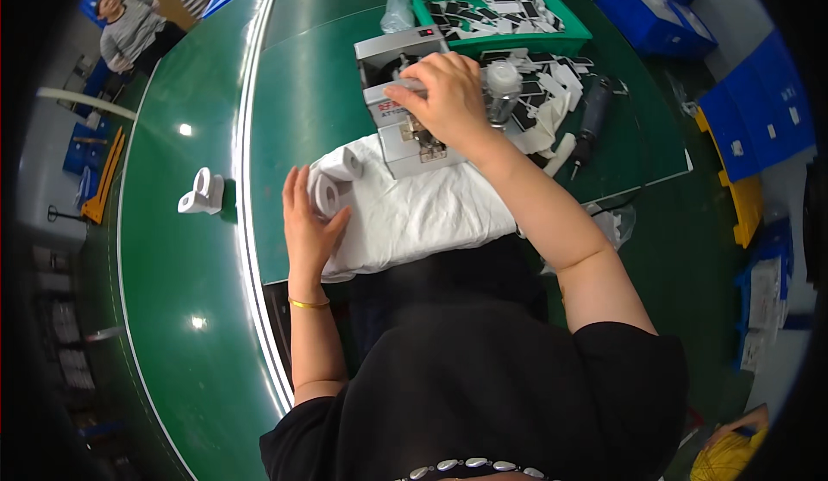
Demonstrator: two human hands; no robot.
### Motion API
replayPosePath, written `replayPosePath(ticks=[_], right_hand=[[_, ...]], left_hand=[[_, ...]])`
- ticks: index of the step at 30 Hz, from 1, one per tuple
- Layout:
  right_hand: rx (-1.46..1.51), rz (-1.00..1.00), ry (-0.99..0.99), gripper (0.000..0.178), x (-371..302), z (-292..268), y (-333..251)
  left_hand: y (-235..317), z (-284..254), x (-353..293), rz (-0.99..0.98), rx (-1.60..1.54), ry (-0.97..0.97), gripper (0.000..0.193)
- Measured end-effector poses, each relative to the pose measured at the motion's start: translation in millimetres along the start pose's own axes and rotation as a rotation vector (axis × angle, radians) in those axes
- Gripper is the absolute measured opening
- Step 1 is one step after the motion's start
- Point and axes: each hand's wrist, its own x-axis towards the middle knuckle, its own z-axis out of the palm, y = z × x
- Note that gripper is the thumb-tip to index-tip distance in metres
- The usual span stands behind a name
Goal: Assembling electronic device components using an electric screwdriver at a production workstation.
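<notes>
My left hand (310,222) is around a white plastic part (326,195) with round openings, thumb on one side and fingers on the other. A similar white piece (342,165) adjoins it; whether the two are joined I cannot tell. Both rest on a white cloth (414,222). My right hand (450,93) reaches over a silver box-shaped machine (405,140) with a red display, probably a screw feeder. Its fingers bend at the machine's upper front edge, and what they pinch, if anything, is hidden. A clear bottle with a white cap (503,84) stands beside that hand.
A green bin (582,40) of black and white pieces stands at the back, with loose pieces (552,84) before it. An electric screwdriver (593,119) lies at the right. Another white part (203,195) sits across the metal strip at left. A person (138,33) stands far left.
</notes>
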Motion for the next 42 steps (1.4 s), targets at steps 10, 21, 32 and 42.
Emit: replayPosePath(ticks=[10,21,32,42], right_hand=[[0.265,0.003,0.266,0.041,-17.5,-41.2,8.4],[1.616,1.067,-0.565,0.066,-176.7,-203.3,-41.1],[0.708,0.875,-0.096,0.083,-203.1,-201.3,-45.6],[-0.047,0.219,0.076,0.059,-195.1,-154.8,-73.3]], left_hand=[[29.0,-4.5,-16.2,-0.259,-0.519,-0.002,0.058],[174.2,36.4,-49.0,0.464,-0.772,-0.776,0.060],[166.7,98.5,-56.9,0.378,-0.855,-0.671,0.066],[132.6,128.5,-62.0,-0.407,-1.698,-1.035,0.056]])
